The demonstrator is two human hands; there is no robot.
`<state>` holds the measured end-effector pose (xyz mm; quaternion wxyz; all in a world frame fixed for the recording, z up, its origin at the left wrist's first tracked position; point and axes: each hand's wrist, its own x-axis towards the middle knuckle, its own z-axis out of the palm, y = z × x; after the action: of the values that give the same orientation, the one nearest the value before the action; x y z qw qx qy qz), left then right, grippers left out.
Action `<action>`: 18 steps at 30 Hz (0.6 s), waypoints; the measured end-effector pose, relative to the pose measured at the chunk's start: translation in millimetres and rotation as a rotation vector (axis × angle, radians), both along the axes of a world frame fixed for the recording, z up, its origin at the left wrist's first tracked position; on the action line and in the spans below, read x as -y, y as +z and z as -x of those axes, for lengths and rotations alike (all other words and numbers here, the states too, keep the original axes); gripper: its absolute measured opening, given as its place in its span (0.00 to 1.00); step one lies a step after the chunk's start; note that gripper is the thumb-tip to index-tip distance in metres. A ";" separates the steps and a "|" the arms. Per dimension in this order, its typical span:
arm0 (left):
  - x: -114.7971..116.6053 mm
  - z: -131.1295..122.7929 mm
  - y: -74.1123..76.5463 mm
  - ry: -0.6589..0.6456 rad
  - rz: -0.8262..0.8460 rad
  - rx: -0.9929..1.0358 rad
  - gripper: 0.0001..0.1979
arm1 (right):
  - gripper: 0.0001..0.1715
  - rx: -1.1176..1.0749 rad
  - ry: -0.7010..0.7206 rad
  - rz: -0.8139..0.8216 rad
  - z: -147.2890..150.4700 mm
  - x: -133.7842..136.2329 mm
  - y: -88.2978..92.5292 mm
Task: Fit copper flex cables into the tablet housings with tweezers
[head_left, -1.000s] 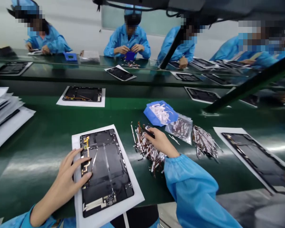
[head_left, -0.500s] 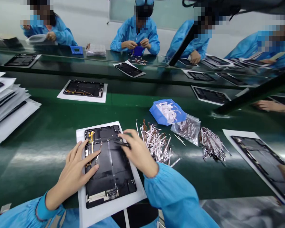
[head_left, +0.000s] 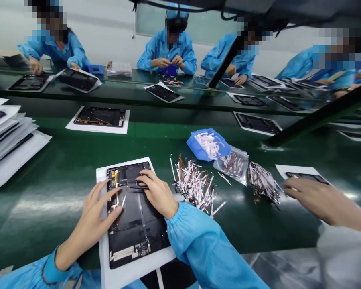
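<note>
Pinching dark tweezers (head_left: pixel 137 187) in the right hand (head_left: pixel 158 193) at the 12 o'clock end of the open tablet chassis (head_left: pixel 138 228), left hand (head_left: pixel 99 214) splayed and empty at 9 o'clock

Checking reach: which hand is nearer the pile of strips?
Right hand, on the tablet just left of the pile; the left hand is farther, at the tablet's left edge.

Green workbench (head_left: pixel 57 168)'s got a tablet housing (head_left: pixel 138 237) on a white sheet (head_left: pixel 104 257) near the front edge, paper stack (head_left: pixel 9 140) by the left edge, blue tray (head_left: pixel 192 146), loose flex strips (head_left: pixel 194 186) mid-bench.
</note>
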<state>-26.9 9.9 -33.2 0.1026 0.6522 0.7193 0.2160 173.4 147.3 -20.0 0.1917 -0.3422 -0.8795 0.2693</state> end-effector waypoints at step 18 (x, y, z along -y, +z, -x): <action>-149.4 44.5 26.8 -0.248 0.153 -0.056 0.24 | 0.12 -0.507 -0.477 -0.114 -32.4 -39.2 -14.2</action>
<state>-71.4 159.3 -6.4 0.1577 0.7323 0.6500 0.1278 205.8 186.6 -34.2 0.4802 -0.4491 -0.7130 0.2437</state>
